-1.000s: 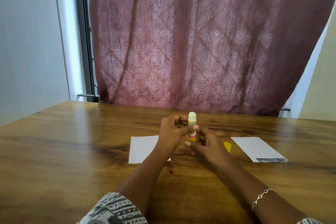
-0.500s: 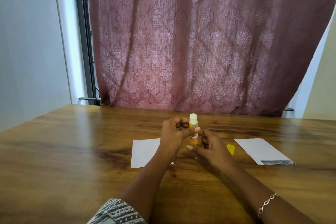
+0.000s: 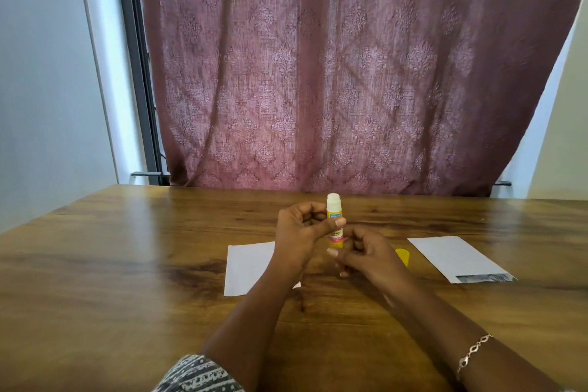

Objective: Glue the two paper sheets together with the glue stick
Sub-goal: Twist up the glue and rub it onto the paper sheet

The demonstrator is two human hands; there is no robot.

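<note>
Little has shifted: the yellow-labelled glue stick [image 3: 335, 226], uncapped, is still held upright by the left hand [image 3: 300, 240], its base pinched by the right hand [image 3: 366, 256]. Bare wooden table [image 3: 111, 264] lies between left white paper sheet [image 3: 248, 267] and right white paper sheet [image 3: 455, 256].

Home room — patterned mauve curtain [image 3: 334, 73] over window, wooden table [image 3: 95, 280], plain walls
</note>
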